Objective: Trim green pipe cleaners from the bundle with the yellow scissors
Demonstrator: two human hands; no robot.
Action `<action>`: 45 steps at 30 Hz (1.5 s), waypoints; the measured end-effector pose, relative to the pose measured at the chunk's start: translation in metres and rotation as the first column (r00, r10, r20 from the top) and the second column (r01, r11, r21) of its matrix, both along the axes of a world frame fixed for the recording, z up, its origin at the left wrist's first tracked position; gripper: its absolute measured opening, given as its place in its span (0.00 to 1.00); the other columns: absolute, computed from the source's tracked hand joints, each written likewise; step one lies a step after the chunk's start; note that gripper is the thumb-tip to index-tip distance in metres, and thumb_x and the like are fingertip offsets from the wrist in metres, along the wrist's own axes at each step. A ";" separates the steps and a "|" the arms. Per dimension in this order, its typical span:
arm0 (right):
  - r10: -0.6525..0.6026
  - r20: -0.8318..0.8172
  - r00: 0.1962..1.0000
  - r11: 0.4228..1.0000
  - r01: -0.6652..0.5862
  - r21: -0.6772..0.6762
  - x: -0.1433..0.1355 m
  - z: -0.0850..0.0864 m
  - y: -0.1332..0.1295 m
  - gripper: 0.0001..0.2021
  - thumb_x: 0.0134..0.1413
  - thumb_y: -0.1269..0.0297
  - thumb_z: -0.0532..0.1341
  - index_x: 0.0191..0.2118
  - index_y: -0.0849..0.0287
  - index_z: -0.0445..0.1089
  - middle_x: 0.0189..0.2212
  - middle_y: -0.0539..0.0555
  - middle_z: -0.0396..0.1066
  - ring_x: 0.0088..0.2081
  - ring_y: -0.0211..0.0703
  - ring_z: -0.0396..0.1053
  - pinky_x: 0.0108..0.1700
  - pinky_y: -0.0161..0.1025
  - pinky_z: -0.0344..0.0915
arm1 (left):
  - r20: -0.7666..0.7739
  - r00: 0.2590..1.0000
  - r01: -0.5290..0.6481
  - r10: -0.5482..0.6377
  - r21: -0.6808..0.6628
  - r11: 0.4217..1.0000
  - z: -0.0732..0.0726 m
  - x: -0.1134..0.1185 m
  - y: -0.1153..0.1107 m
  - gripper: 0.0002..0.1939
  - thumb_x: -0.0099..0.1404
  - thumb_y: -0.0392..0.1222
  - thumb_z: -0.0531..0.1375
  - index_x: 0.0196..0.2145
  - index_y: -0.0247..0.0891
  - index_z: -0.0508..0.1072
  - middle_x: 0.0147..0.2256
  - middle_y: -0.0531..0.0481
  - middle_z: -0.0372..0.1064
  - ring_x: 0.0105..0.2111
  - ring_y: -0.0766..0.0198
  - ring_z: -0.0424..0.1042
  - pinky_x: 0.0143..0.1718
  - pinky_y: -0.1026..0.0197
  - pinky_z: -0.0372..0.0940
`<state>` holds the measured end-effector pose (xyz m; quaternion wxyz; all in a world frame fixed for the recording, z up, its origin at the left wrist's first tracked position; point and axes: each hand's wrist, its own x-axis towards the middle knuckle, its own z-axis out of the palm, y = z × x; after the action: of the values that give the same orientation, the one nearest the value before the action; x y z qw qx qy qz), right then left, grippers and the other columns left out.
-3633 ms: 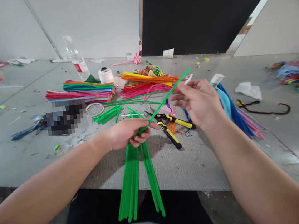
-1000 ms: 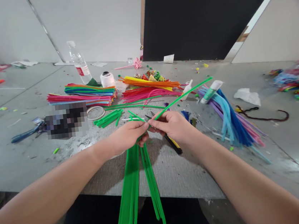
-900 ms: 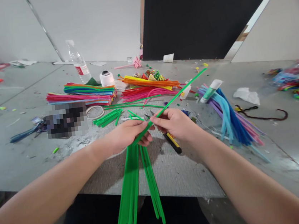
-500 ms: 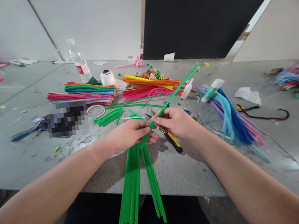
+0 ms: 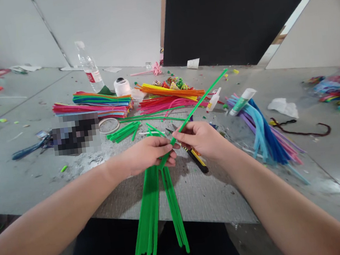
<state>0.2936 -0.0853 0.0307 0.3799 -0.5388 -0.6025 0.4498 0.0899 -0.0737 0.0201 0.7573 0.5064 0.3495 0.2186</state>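
Note:
A long green pipe cleaner [image 5: 206,96] slants up to the right across the middle of the view, held by both hands. My left hand [image 5: 150,152] pinches its lower end between thumb and fingers. Just above that, my right hand [image 5: 198,137] grips it with thumb and forefinger. Under my hands, long green pipe cleaners [image 5: 149,211] lie in two bundles that stick out past the table's near edge. Behind my left hand is a pile of short green pieces [image 5: 123,132]. A yellow-and-black tool handle [image 5: 199,163] lies beneath my right hand, its upper part partly hidden.
Bundles of coloured pipe cleaners [image 5: 94,107] lie farther back, near a water bottle [image 5: 89,69]. A tape ring [image 5: 109,126] sits left of centre. To the right are a glue stick [image 5: 243,101], blue pipe cleaners [image 5: 269,140] and crumpled tissue [image 5: 283,108].
Both hands keep their hold on the green pipe cleaner with almost no movement. The fingers of my left hand have shifted slightly, and the view has moved a little.

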 end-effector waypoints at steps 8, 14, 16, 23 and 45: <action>0.019 0.036 0.999 1.000 -0.019 -0.001 -0.001 -0.001 0.001 0.20 0.51 0.44 0.69 0.34 0.58 0.73 0.26 0.53 0.75 0.27 0.39 0.65 0.31 0.40 0.60 | 0.007 1.000 -0.006 0.006 0.003 1.000 -0.001 0.000 0.001 0.08 0.73 0.37 0.62 0.34 0.34 0.75 0.32 0.50 0.74 0.31 0.66 0.78 0.43 0.57 0.74; -0.026 0.392 0.920 0.994 -0.019 0.111 0.012 0.014 -0.002 0.27 0.51 0.34 0.68 0.40 0.56 0.72 0.33 0.54 0.77 0.34 0.46 0.71 0.35 0.42 0.63 | 0.040 0.999 -0.030 0.029 0.035 0.999 -0.001 -0.001 0.002 0.07 0.73 0.37 0.61 0.36 0.33 0.76 0.33 0.48 0.73 0.32 0.65 0.76 0.43 0.58 0.72; -0.053 0.661 0.749 0.993 -0.027 0.111 0.018 0.019 -0.004 0.29 0.49 0.32 0.68 0.40 0.55 0.71 0.33 0.54 0.76 0.34 0.48 0.72 0.35 0.43 0.62 | 0.057 0.996 -0.077 0.075 0.019 0.997 0.001 0.000 0.003 0.08 0.74 0.36 0.60 0.36 0.33 0.75 0.34 0.47 0.74 0.33 0.66 0.76 0.42 0.59 0.71; 0.003 0.970 0.243 1.000 -0.013 0.000 0.026 0.015 -0.012 0.41 0.41 0.36 0.74 0.57 0.58 0.71 0.51 0.66 0.75 0.52 0.68 0.73 0.42 0.48 0.67 | 0.215 0.934 -0.282 0.286 -0.050 0.958 0.007 0.006 0.009 0.10 0.75 0.31 0.55 0.37 0.30 0.76 0.28 0.52 0.65 0.26 0.71 0.65 0.30 0.66 0.62; -0.111 0.794 0.598 0.969 -0.112 0.220 0.031 0.031 0.000 0.15 0.49 0.60 0.66 0.44 0.59 0.74 0.42 0.63 0.78 0.42 0.58 0.73 0.41 0.45 0.63 | 0.424 0.793 -0.444 0.438 -0.090 0.892 0.019 -0.005 0.023 0.13 0.78 0.39 0.56 0.36 0.33 0.75 0.25 0.55 0.56 0.23 0.71 0.58 0.25 0.68 0.56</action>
<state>0.3250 -0.0850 0.0614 0.1332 -0.6313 -0.7596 0.0817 0.0851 -0.0506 0.0387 0.7402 0.3549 0.2788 0.4984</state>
